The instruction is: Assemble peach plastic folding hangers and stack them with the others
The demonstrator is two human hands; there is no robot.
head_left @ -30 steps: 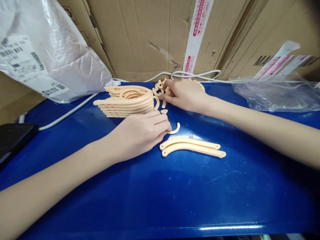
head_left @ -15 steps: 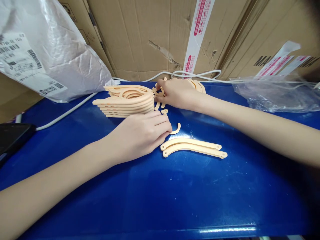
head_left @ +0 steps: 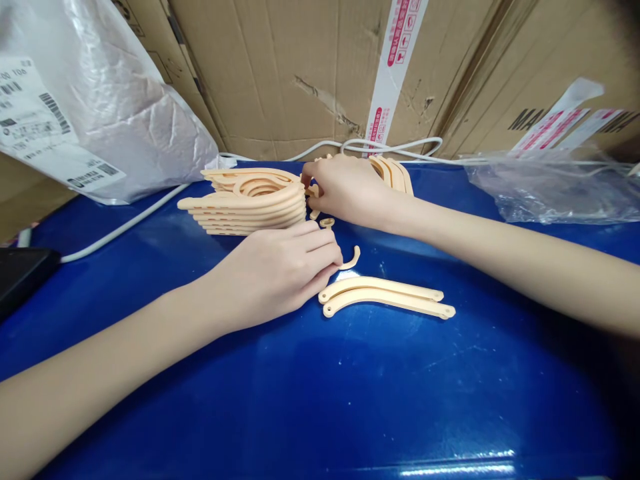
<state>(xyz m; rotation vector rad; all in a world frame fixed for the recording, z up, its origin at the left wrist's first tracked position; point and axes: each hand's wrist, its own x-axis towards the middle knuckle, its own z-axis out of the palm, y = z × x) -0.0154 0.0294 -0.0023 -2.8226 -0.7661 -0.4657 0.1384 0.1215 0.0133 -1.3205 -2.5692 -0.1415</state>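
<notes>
My left hand [head_left: 280, 270] is closed, its fingertips on a cream plastic hook [head_left: 352, 259] whose curved end sticks out past them. Just right of that hand, two long curved cream plastic arms [head_left: 385, 297] with holed ends lie side by side. My right hand [head_left: 345, 187] reaches down over small cream pieces [head_left: 314, 191] at the back, thumb and forefinger apart around them; its other fingers partly hide the pile. A small round-headed cream piece [head_left: 327, 223] lies between the hands. A stack of cream plastic hanger parts [head_left: 250, 203] stands beyond my left hand.
More curved cream parts [head_left: 395, 173] lie behind my right wrist. Cardboard boxes [head_left: 280, 73] line the back of the blue table [head_left: 320, 400]. A labelled plastic parcel [head_left: 130, 113], a white cable [head_left: 125, 227] and a dark device [head_left: 25, 277] are left; clear plastic bag [head_left: 550, 187], right.
My right hand has shifted slightly left and lower over the small pieces, covering more of them. The left hand stays almost in place with the hook. The view has moved a little.
</notes>
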